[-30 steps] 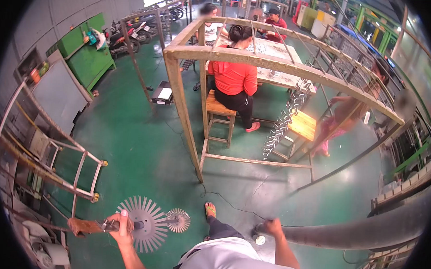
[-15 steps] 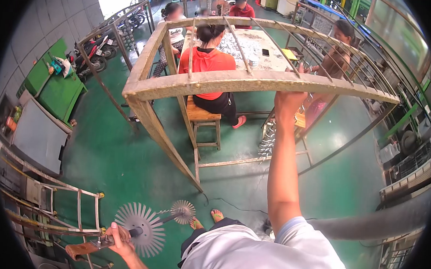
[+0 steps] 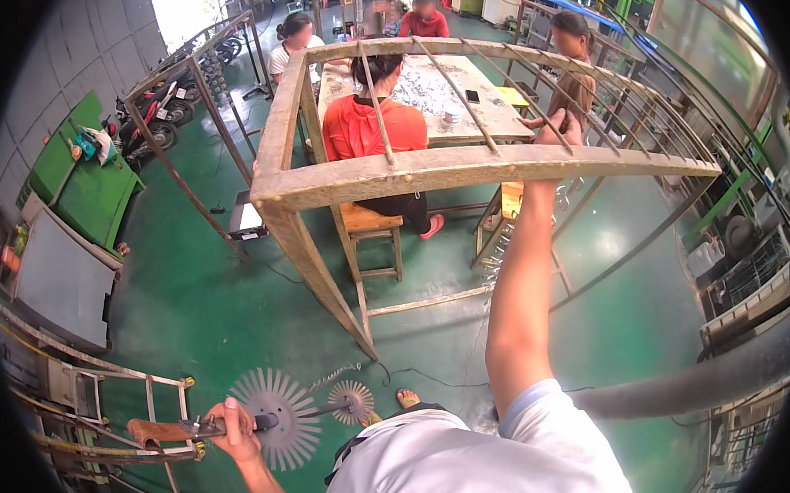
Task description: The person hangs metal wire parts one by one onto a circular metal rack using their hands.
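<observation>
1. Down low on the left, here's the long tool with a rust-brown handle, a dark shaft and two grey discs with slit rims (image 3: 289, 420); it stays at the wearer's side, the smaller disc just beside a sandalled foot (image 3: 408, 398).

2. The left hand (image 3: 239, 431) keeps hold of it, fingers clamped around the tool near the handle.

3. And the big change: the right hand (image 3: 564, 130), down by the thick grey pipe (image 3: 689, 383) a second ago, is up at the tall, tan-coloured metal rack (image 3: 416, 170)! The wrist sits behind the front rail, the hand showing above it.

4. Those right fingers look bent beside a thin metal rod (image 3: 516, 97); whether they're clamped on it, I cannot tell.

5. What it means: the two hands are now split, the left carrying the tool, the right engaged at the rack.

6. Below the right hand, a strand of silvery hooks (image 3: 498, 251) hangs partly hidden by the forearm.

7. Farther out, a co-worker in an orange top (image 3: 356, 132) sits at the pale worktable (image 3: 503, 126).
</observation>
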A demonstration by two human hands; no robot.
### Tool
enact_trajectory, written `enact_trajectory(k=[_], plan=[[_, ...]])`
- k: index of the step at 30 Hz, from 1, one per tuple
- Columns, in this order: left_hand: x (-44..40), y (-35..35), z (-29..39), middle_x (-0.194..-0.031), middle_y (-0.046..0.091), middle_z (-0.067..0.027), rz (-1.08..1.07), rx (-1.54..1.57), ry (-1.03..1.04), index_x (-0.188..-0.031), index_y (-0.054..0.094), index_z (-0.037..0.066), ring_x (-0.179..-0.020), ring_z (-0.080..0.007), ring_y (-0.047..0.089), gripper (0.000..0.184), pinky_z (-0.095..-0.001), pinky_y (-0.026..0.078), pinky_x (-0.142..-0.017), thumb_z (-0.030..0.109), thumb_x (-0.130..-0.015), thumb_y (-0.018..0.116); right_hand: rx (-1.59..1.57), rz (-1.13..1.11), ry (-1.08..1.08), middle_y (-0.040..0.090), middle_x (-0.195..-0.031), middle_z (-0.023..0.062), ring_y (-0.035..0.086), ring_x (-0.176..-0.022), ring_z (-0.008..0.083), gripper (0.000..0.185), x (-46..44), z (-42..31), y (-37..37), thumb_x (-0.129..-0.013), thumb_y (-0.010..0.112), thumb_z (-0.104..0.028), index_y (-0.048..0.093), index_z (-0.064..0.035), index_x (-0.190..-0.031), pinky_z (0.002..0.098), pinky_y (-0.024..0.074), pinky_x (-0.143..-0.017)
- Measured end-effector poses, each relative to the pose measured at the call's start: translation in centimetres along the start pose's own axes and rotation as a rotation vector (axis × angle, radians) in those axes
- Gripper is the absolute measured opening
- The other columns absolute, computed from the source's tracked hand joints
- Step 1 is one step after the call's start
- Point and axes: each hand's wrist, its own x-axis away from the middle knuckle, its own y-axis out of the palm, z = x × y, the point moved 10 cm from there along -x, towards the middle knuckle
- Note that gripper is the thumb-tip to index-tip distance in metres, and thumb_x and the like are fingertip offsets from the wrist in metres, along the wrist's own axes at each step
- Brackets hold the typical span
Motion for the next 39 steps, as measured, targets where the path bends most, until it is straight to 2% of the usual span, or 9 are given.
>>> enact_trajectory(k=[4,7,12,15,17,22,26,30,39], plan=[[-0.1,1.2,0.2,-0.053,0.038,0.0002,-0.143,0.034,0.0,-0.067,0.036,0.011,-0.042,-0.007,0.033,0.037,-0.0252,0.03,-0.04,0.005,-0.094,0.059,0.175,0.174,-0.035,0.071,-0.065,0.0146,0.069,-0.055,0.0184,0.031,-0.4,-4.4,-1.7,-0.097,0.058,-0.022,0.072,0.0056,-0.104,0.0326,0.0532,-0.055],[0.2,2.0,0.8,-0.054,0.039,-0.0014,-0.207,0.013,0.018,-0.068,0.036,0.009,-0.045,-0.0088,0.036,0.037,-0.0261,0.033,-0.041,0.007,-0.097,0.058,0.183,0.09,0.041,0.069,-0.063,0.0124,0.069,-0.053,0.0177,0.032,-0.3,-6.3,-1.1,-0.098,0.057,-0.022,0.072,0.0055,-0.106,0.0326,0.0528,-0.052],[-0.4,3.3,1.7,-0.052,0.041,-0.0031,-0.279,-0.037,0.086,-0.069,0.04,0.006,-0.043,-0.0105,0.038,0.039,-0.0267,0.033,-0.039,0.015,-0.1,0.06,-0.36,-0.07,0.333,0.07,-0.07,0.0064,0.061,-0.057,0.0092,0.027,2.3,-2.4,2.7,-0.095,0.068,-0.022,0.073,0.0023,-0.107,0.0294,0.0489,-0.056],[-0.1,3.8,2.4,-0.053,0.04,-0.0033,-0.315,-0.063,0.117,-0.068,0.041,0.005,-0.043,-0.0114,0.039,0.041,-0.0265,0.033,-0.038,0.02,-0.102,0.06,-0.483,-0.215,0.302,0.069,-0.072,0.0051,0.06,-0.06,0.0111,0.03,5.2,-2.0,2.5,-0.097,0.069,-0.024,0.071,0.0045,-0.106,0.0295,0.0491,-0.059],[-0.1,4.6,2.9,-0.056,0.037,-0.0028,-0.373,-0.09,0.138,-0.068,0.039,0.007,-0.043,-0.0111,0.036,0.043,-0.0261,0.034,-0.037,0.024,-0.104,0.056,-0.368,-0.039,0.038,0.069,-0.075,0.0034,0.059,-0.065,0.0115,0.026,7.5,-5.1,-0.7,-0.095,0.071,-0.018,0.072,0.0076,-0.099,0.0248,0.0478,-0.063],[-0.6,6.0,4.2,-0.056,0.038,-0.0042,-0.425,-0.032,0.122,-0.066,0.039,0.007,-0.043,-0.0125,0.039,0.048,-0.0266,0.041,-0.037,0.029,-0.104,0.056,-0.201,-0.261,0.352,0.069,-0.081,0.0025,0.056,-0.071,0.0078,0.025,13.4,-5.0,-4.3,-0.092,0.073,-0.018,0.076,0.0064,-0.092,0.0232,0.0443,-0.064],[-1.5,7.0,5.4,-0.051,0.042,-0.0048,-0.451,0.029,0.158,-0.063,0.041,0.006,-0.039,-0.0127,0.042,0.047,-0.0289,0.045,-0.036,0.026,-0.102,0.059,-0.194,-0.283,0.413,0.063,-0.077,-0.003,0.046,-0.063,0.0034,0.026,17.3,-7.8,-6.6,-0.092,0.074,-0.018,0.076,0.0042,-0.104,0.0207,0.0319,-0.055],[-2.2,8.2,6.4,-0.051,0.043,-0.0047,-0.45,0.092,0.139,-0.063,0.043,0.006,-0.039,-0.0122,0.042,0.047,-0.0288,0.045,-0.037,0.025,-0.101,0.061,-0.29,-0.473,0.597,0.069,-0.091,0.0021,0.057,-0.082,0.0059,0.015,21.6,-7.8,-7.6,-0.093,0.071,-0.005,0.074,0.007,-0.103,0.0177,0.0439,-0.074],[-1.5,9.3,8.8,-0.057,0.043,-0.0031,-0.433,0.125,0.183,-0.067,0.045,0.005,-0.042,-0.0104,0.04,0.044,-0.0267,0.037,-0.037,0.027,-0.102,0.062,-0.325,-0.816,0.495,0.06,-0.077,0.0024,0.049,-0.071,0.0082,0.011,31.0,-13.8,-11.4,-0.086,0.076,0.002,0.074,0.0081,-0.094,0.0213,0.0385,-0.065]])
